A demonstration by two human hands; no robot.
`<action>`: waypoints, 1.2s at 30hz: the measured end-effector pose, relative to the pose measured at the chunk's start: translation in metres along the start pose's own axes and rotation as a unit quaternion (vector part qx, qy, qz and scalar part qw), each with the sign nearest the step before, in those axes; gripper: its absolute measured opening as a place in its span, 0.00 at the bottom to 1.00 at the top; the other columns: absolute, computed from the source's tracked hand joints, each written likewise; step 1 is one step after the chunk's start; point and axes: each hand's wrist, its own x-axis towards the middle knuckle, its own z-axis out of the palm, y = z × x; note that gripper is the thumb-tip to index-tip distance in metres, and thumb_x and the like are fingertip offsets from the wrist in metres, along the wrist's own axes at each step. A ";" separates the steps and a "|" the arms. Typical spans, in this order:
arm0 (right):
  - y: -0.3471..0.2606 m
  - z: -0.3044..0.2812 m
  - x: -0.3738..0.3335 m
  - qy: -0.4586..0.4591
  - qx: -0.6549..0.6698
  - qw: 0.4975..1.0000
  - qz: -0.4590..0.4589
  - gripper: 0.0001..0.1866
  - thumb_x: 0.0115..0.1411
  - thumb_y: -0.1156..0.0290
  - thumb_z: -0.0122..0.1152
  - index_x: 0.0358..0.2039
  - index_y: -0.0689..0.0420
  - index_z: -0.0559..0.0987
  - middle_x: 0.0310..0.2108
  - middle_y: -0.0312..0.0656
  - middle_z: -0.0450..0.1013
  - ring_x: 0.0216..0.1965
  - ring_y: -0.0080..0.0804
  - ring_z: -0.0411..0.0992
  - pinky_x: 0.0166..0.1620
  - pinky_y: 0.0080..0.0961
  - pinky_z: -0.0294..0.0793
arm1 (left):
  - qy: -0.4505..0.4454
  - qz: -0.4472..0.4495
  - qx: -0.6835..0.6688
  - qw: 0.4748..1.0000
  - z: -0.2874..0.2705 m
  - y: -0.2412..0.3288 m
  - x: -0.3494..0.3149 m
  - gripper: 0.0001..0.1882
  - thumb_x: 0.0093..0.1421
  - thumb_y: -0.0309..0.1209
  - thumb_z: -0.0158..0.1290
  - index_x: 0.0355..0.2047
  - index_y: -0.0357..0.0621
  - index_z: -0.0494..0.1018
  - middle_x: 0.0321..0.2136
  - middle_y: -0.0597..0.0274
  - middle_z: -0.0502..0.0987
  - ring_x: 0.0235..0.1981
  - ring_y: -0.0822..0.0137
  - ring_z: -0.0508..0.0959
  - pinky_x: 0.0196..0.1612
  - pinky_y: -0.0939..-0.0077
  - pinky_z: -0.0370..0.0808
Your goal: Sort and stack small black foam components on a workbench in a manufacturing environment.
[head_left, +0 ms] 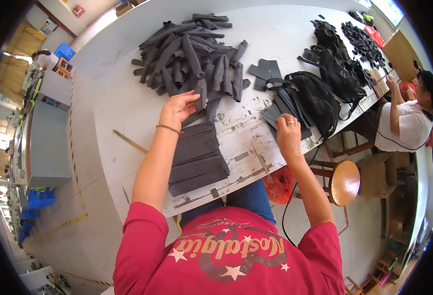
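My left hand (pixel 182 105) pinches a dark grey fabric tube (pixel 201 96) at the near edge of a big loose pile of similar tubes (pixel 177 59). Just below that hand lies a neat overlapping row of flattened dark grey fabric pieces (pixel 196 157). To the right, my right hand (pixel 289 133) has its fingers curled down onto a fanned stack of flat dark grey rectangular pieces (pixel 290 105). Its fingertips close at the stack's left edge, on one of the pieces. Beside the stack rests a black backpack (pixel 314 101).
More flat grey pieces (pixel 266 71) lie behind the stack. Black scraps (pixel 329 42) and another black bag (pixel 339 78) are farther right on the white table (pixel 113 108). A wooden stool (pixel 345 183) and red plastic bag (pixel 279 186) stand below. A co-worker (pixel 405 118) sits at right.
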 end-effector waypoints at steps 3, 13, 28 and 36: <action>-0.029 -0.023 0.011 -0.048 0.269 0.945 0.180 0.10 0.56 0.79 0.62 0.35 0.61 0.69 0.45 0.51 0.72 0.45 0.52 0.71 0.45 0.40 0.71 | -0.049 0.014 -0.114 0.992 -0.002 -0.001 -0.026 0.13 0.59 0.20 0.58 0.44 0.32 0.73 0.41 0.52 0.79 0.42 0.55 0.81 0.48 0.60 0.80; -0.123 -0.087 0.011 -0.179 0.396 0.899 0.050 0.19 0.53 0.70 0.70 0.32 0.60 0.65 0.33 0.47 0.63 0.33 0.46 0.64 0.37 0.37 0.66 | -0.063 0.096 -0.241 0.964 0.011 -0.010 -0.117 0.11 0.57 0.26 0.63 0.39 0.39 0.76 0.39 0.55 0.81 0.42 0.60 0.81 0.50 0.60 0.78; -0.177 -0.113 0.040 0.072 0.294 0.949 -0.085 0.16 0.48 0.71 0.72 0.40 0.55 0.83 0.35 0.36 0.74 0.36 0.38 0.69 0.40 0.33 0.64 | -0.063 0.188 -0.197 0.960 0.029 -0.005 -0.160 0.11 0.62 0.27 0.58 0.41 0.34 0.74 0.40 0.50 0.80 0.43 0.55 0.81 0.46 0.66 0.83; -0.177 -0.118 0.046 0.112 0.250 0.955 -0.115 0.13 0.48 0.71 0.71 0.37 0.53 0.83 0.31 0.33 0.73 0.33 0.33 0.69 0.38 0.32 0.63 | -0.077 0.168 -0.174 0.967 0.032 -0.009 -0.165 0.12 0.62 0.26 0.57 0.43 0.34 0.71 0.41 0.47 0.79 0.43 0.56 0.82 0.47 0.63 0.83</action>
